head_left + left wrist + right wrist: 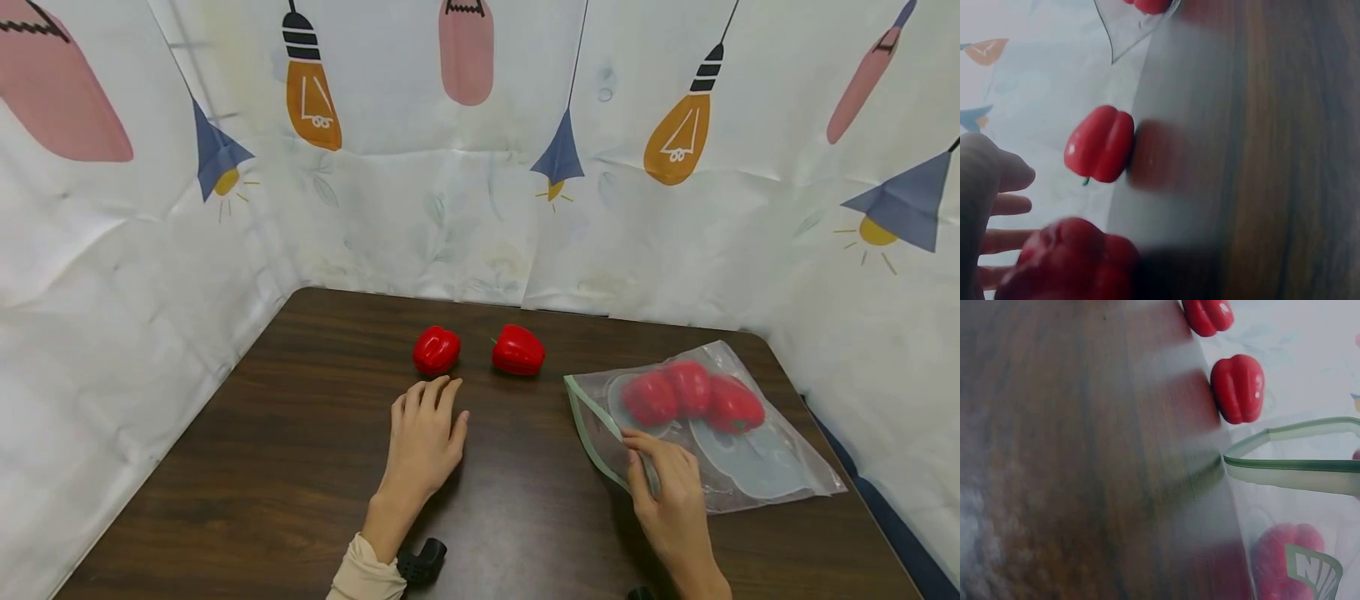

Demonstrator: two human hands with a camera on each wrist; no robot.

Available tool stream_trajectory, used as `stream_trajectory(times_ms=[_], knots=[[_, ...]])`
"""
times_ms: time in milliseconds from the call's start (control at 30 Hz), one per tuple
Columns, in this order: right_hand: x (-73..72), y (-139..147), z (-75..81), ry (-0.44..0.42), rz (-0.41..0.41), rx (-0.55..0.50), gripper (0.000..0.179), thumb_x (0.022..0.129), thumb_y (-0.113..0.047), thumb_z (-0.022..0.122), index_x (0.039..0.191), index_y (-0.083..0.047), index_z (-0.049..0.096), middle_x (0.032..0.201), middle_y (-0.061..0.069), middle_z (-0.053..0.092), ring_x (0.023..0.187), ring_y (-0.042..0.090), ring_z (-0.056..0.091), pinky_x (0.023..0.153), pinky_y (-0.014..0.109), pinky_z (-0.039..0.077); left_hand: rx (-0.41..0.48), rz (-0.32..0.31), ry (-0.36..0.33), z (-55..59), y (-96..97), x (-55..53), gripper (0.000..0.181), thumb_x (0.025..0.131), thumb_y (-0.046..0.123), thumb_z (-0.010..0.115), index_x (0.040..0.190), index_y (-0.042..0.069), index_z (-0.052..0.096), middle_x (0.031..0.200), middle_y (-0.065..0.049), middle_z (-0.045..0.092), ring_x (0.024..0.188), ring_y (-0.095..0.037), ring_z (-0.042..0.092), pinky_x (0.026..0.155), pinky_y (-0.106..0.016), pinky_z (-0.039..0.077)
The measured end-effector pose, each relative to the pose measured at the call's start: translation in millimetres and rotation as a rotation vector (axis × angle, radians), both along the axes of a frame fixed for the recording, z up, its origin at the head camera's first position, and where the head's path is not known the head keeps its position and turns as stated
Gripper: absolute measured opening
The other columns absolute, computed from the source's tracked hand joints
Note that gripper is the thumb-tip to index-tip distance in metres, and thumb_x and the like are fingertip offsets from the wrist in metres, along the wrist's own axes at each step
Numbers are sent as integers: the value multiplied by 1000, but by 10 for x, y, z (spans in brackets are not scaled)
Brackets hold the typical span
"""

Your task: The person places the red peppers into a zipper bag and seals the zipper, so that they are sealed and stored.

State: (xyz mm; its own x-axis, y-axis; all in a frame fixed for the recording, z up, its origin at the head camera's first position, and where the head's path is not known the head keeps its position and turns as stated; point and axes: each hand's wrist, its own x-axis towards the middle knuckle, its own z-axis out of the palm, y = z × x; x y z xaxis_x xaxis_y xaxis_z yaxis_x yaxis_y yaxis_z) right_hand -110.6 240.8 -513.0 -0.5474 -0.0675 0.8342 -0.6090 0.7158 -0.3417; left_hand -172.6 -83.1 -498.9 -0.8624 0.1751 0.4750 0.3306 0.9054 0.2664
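Two red bell peppers lie on the table, a left one and a right one. My left hand reaches just in front of the left pepper, its fingers extended and gripping nothing; whether they touch it is unclear. To the right lies a clear zip bag with a green-edged mouth, facing left and partly open. Three red peppers show inside it. My right hand pinches the near side of the bag's mouth between thumb and fingers. That hand is out of sight in the right wrist view.
The dark wooden table has its back edge against a white printed curtain. More curtain hangs along the left and right sides. A black band sits on my left wrist beside a cream sleeve.
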Motion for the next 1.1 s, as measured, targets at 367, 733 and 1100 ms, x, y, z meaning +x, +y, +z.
stream_trajectory(times_ms=[367,733,1100], knots=[[9,-8,2,-6,1,-1,35,109,-26,54,107,3,73,110,16,77,99,23,66,108,20,34,5,75,-43,-46,-114,1,38,95,29,69,129,12,70,135,-15,65,126,-39,54,105,-59,45],[14,-12,20,-19,3,1,30,107,-22,56,109,3,73,110,14,78,100,22,66,107,20,34,11,131,-115,-15,-132,7,36,95,35,69,123,13,72,131,-13,66,121,-39,57,91,-57,55],[16,-5,17,-21,-1,2,27,105,-19,57,110,2,74,110,14,78,101,22,66,107,20,34,263,198,-275,11,-172,-35,41,97,44,68,126,15,71,129,-13,68,110,-36,62,84,-57,60]])
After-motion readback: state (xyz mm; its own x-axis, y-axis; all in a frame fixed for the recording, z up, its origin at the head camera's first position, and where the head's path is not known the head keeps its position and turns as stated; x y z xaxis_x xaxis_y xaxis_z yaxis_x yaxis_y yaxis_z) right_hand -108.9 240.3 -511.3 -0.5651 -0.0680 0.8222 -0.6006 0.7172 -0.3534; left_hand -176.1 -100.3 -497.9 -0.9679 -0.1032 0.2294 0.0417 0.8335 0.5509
